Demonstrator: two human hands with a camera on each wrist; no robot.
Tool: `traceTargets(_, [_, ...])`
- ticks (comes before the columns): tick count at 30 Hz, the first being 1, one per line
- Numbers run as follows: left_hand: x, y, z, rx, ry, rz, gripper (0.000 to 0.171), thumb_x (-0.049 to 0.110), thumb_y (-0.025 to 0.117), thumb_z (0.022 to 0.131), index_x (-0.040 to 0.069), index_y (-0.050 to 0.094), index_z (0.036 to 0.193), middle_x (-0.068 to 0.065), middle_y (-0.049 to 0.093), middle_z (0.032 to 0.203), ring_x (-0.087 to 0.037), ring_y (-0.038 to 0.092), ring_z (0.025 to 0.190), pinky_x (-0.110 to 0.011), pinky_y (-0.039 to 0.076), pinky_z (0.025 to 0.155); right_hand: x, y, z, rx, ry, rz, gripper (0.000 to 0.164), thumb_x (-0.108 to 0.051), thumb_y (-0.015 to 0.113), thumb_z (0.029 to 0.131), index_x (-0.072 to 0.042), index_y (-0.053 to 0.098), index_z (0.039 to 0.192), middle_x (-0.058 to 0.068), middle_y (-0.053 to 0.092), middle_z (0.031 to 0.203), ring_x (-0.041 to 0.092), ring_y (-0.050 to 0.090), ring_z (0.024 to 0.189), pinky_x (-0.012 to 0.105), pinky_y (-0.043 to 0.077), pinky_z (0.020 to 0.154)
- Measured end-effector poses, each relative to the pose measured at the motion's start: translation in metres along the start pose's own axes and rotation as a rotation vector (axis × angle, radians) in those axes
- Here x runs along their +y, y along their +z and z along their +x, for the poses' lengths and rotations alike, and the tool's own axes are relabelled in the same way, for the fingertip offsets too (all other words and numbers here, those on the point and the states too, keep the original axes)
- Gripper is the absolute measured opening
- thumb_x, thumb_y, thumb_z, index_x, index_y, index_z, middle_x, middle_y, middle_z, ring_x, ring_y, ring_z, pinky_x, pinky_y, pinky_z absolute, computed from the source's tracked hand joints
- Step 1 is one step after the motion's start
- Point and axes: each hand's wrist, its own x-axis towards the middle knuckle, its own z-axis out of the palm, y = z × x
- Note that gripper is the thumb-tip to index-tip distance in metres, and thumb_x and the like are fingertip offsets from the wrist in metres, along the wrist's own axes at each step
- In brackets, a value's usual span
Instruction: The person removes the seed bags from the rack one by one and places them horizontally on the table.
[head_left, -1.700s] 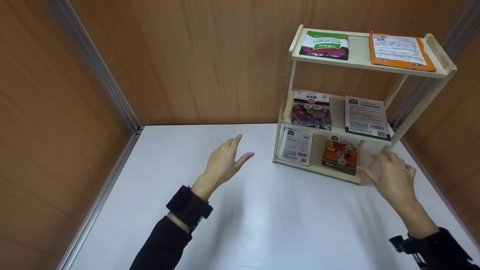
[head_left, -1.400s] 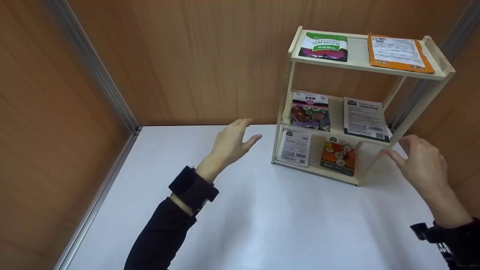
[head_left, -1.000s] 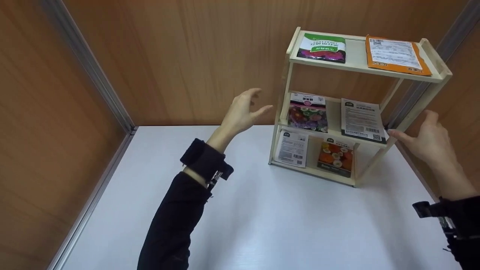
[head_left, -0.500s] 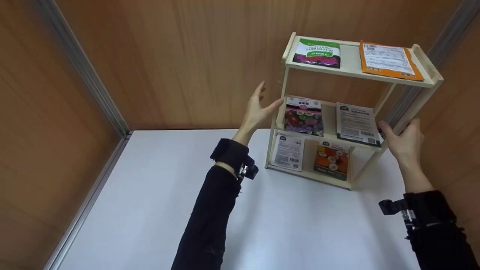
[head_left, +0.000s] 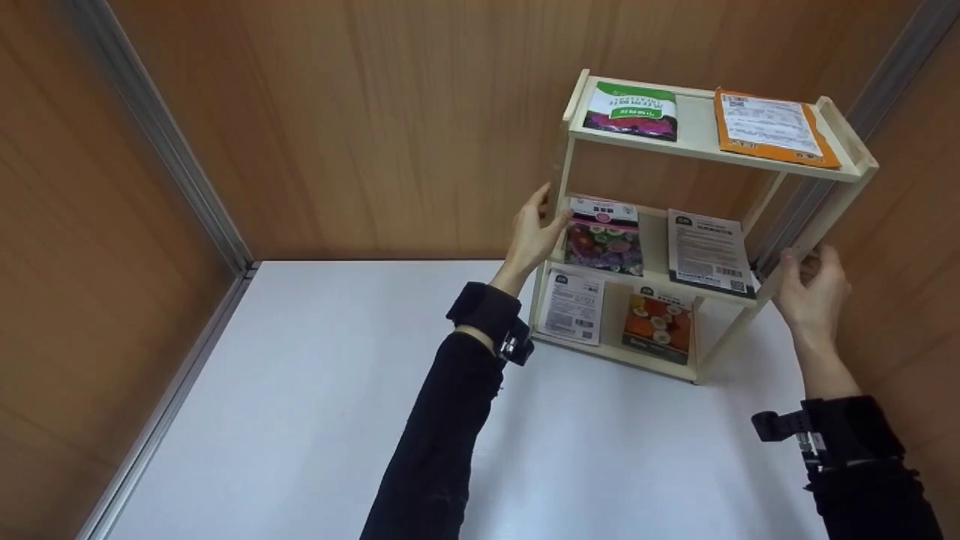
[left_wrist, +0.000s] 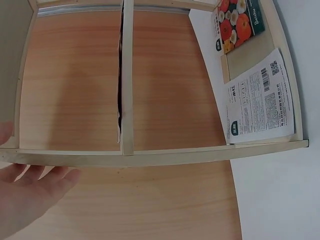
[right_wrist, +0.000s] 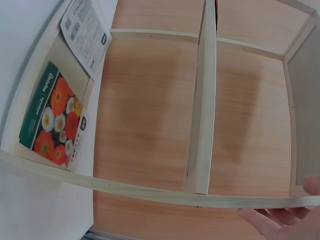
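A small three-tier wooden shelf (head_left: 697, 156) stands at the back right of the white table. My left hand (head_left: 531, 238) is at its left upright, thumb on the front side and fingers behind. The left wrist view shows the same left hand (left_wrist: 35, 192) with the post between thumb and fingers. My right hand (head_left: 814, 296) holds the right upright in a like way; the right wrist view has only part of that right hand (right_wrist: 285, 220). Seed packets lie on every tier: a green-and-white packet (head_left: 632, 110), an orange packet (head_left: 776, 127), and a flower-print packet (head_left: 604, 238) among them.
A grey-printed packet (head_left: 709, 251) is on the middle tier's right. Below lie a white packet (head_left: 571, 306) and an orange-flower packet (head_left: 658, 326). Wood-grain panels (head_left: 390, 135) enclose the white table (head_left: 322, 390) at the back and both sides.
My left hand has moved right and forward onto the left upright. My right hand went out past the shelf, then back in to the right upright. The view has shifted slightly.
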Motion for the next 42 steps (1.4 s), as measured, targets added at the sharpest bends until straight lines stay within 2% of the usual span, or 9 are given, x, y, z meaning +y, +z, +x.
traceTargets(8, [0.001, -0.001, 0.006, 0.061, 0.017, 0.007, 0.034, 0.006, 0.056, 0.086, -0.003, 0.051, 0.119, -0.015, 0.058, 0.110, -0.020, 0.056, 0.094, -0.019, 0.043, 0.077, 0.002, -0.001, 0.003, -0.002, 0.030, -0.032, 0.036, -0.017, 0.041, 0.093, 0.001, 0.045, 0.123, 0.020, 0.053, 0.116, 0.020, 0.053, 0.099, 0.028, 0.044, 0.083])
traceTargets(13, [0.001, -0.004, 0.010, 0.062, 0.001, 0.054, 0.029, 0.007, 0.055, 0.087, -0.001, 0.055, 0.115, -0.013, 0.059, 0.108, -0.019, 0.058, 0.092, -0.019, 0.045, 0.074, 0.001, -0.001, 0.004, -0.012, 0.029, -0.054, 0.036, -0.019, 0.041, 0.093, 0.001, 0.046, 0.121, 0.020, 0.055, 0.114, 0.022, 0.054, 0.097, 0.023, 0.045, 0.076])
traceTargets(18, [0.001, -0.003, 0.012, 0.058, 0.009, 0.042, 0.026, 0.005, 0.054, 0.087, 0.000, 0.056, 0.113, -0.013, 0.060, 0.106, -0.020, 0.058, 0.092, -0.021, 0.046, 0.074, 0.002, -0.002, 0.004, -0.003, -0.011, -0.067, 0.034, -0.018, 0.041, 0.092, 0.003, 0.048, 0.118, 0.021, 0.056, 0.109, 0.024, 0.055, 0.094, 0.017, 0.042, 0.068])
traceTargets(23, [0.000, -0.004, 0.013, 0.059, 0.023, 0.047, 0.025, 0.006, 0.054, 0.087, 0.000, 0.057, 0.111, -0.013, 0.061, 0.105, -0.019, 0.058, 0.092, -0.020, 0.046, 0.074, 0.002, -0.001, 0.004, -0.002, -0.014, -0.069, 0.034, -0.018, 0.042, 0.092, 0.003, 0.047, 0.119, 0.023, 0.056, 0.109, 0.027, 0.054, 0.095, 0.019, 0.042, 0.069])
traceTargets(31, [-0.003, -0.010, 0.015, 0.025, 0.045, 0.032, 0.025, 0.004, 0.056, 0.086, -0.003, 0.057, 0.110, -0.015, 0.060, 0.104, -0.023, 0.059, 0.090, -0.023, 0.046, 0.075, 0.002, 0.001, 0.003, 0.016, -0.046, -0.059, 0.033, -0.016, 0.042, 0.092, 0.004, 0.047, 0.118, 0.023, 0.057, 0.108, 0.034, 0.056, 0.094, 0.005, 0.036, 0.055])
traceTargets(35, [-0.005, -0.012, 0.017, -0.008, 0.064, 0.035, 0.026, 0.005, 0.056, 0.086, -0.003, 0.057, 0.110, -0.015, 0.061, 0.104, -0.023, 0.059, 0.090, -0.024, 0.046, 0.076, 0.002, 0.001, 0.003, 0.043, -0.048, -0.060, 0.033, -0.015, 0.043, 0.092, 0.005, 0.047, 0.117, 0.023, 0.058, 0.106, 0.032, 0.056, 0.094, 0.009, 0.041, 0.059])
traceTargets(39, [-0.008, -0.014, 0.019, -0.019, 0.089, 0.035, 0.024, 0.005, 0.056, 0.086, -0.003, 0.057, 0.108, -0.015, 0.061, 0.102, -0.023, 0.059, 0.090, -0.025, 0.046, 0.077, 0.002, 0.003, 0.003, 0.059, -0.058, -0.063, 0.033, -0.016, 0.042, 0.092, 0.007, 0.048, 0.116, 0.025, 0.058, 0.103, 0.032, 0.056, 0.091, 0.012, 0.040, 0.060])
traceTargets(42, [-0.010, -0.015, 0.021, -0.021, 0.102, 0.039, 0.024, 0.004, 0.057, 0.085, -0.004, 0.057, 0.107, -0.016, 0.061, 0.101, -0.024, 0.059, 0.090, -0.025, 0.046, 0.077, 0.002, 0.006, 0.003, 0.061, -0.054, -0.064, 0.033, -0.017, 0.042, 0.093, 0.007, 0.048, 0.115, 0.024, 0.058, 0.102, 0.031, 0.056, 0.091, 0.021, 0.043, 0.064])
